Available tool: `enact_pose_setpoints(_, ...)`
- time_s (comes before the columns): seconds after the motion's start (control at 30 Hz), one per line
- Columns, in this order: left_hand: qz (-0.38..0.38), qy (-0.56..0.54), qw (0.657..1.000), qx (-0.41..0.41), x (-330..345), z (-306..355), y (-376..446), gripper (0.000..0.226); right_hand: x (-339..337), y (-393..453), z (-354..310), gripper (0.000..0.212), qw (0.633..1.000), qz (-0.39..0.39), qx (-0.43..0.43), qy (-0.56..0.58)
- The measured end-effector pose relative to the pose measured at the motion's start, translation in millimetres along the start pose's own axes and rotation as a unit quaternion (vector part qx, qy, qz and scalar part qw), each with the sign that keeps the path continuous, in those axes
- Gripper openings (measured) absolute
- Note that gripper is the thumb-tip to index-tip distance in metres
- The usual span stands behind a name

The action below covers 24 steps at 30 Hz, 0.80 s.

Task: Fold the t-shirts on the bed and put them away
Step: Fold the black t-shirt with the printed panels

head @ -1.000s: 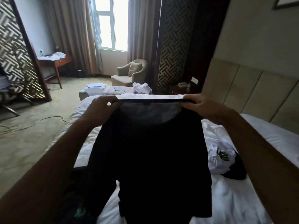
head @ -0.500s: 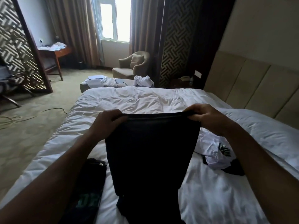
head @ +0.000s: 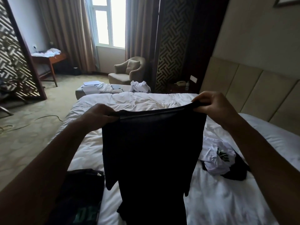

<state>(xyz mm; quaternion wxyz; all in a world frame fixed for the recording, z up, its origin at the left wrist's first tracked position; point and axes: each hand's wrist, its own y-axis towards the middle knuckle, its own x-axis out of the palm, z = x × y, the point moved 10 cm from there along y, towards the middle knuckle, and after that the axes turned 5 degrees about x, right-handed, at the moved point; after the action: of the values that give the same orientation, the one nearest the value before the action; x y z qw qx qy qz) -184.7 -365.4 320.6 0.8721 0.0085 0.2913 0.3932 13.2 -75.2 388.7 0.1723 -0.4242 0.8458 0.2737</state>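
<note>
Item: black cotton t-shirt (head: 151, 153), hanging above white-duvet bed (head: 219, 200). L hand (head: 97, 117) & R hand (head: 212, 106) fingers clamped on top edge. Step: folding underway. Next, prob.: lay flat, fold.

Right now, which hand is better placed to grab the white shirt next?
Right hand, probably: the white shirt lies below it on the bed. The left hand would cross the black shirt both hold.
</note>
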Motion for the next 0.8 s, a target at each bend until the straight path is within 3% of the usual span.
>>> enact_pose_setpoints(0.03, -0.004, 0.001, 1.0, -0.004, -2.6, 1.6, 1.4, 0.005, -2.8, 0.5, -4.0, 0.021, 0.999, 0.015, -0.005, -0.034)
enact_pose_setpoints(0.17, 0.02, -0.015, 0.999, 0.021, -10.9, 13.0, 5.4, 0.044, -2.5, 0.0, -8.4, 0.012, 0.997, 0.028, 0.004, -0.068)
enact_pose_setpoints(0.2, 0.029, -0.018, 0.999, 0.038, -12.0, 20.0, 3.2, 0.039, -3.8, -0.7, -10.2, 0.01, 0.998, 0.032, -0.001, -0.055)
enact_pose_setpoints(0.27, 0.042, -0.033, 0.996, 0.072, -13.3, 37.5, -3.0, 0.006, -13.2, -5.5, -17.1, 0.007, 0.998, 0.049, -0.02, -0.027)
enact_pose_setpoints(0.37, 0.075, -0.026, 0.988, 0.135, -25.0, 67.0, -15.3, 0.03, -23.3, -13.6, -25.0, 0.009, 0.998, 0.039, -0.05, 0.014)
enact_pose_setpoints(0.43, 0.092, -0.013, 0.981, 0.171, -29.9, 87.0, -18.4, 0.027, -24.9, -17.3, -27.4, 0.012, 0.997, 0.019, -0.053, 0.054)
enact_pose_setpoints(0.53, 0.067, 0.02, 0.987, 0.147, -24.5, 85.0, -7.6, 0.019, -13.2, -13.4, -24.3, 0.007, 0.993, -0.029, -0.02, 0.109)
enact_pose_setpoints(0.6, 0.058, 0.002, 0.993, 0.1, -23.4, 67.3, -0.4, 0.003, -3.0, -8.3, -14.3, 0.009, 0.989, -0.058, 0.015, 0.136)
enact_pose_setpoints(0.7, 0.051, -0.079, 0.995, 0.046, -22.7, 42.6, -0.4, 0.02, 4.6, -5.0, 2.1, 0.01, 0.982, -0.086, 0.048, 0.162)
enact_pose_setpoints(0.8, 0.056, -0.147, 0.986, 0.051, -29.3, 45.8, -3.5, 0.024, 2.5, -4.0, 4.8, 0.039, 0.977, -0.102, 0.054, 0.179)
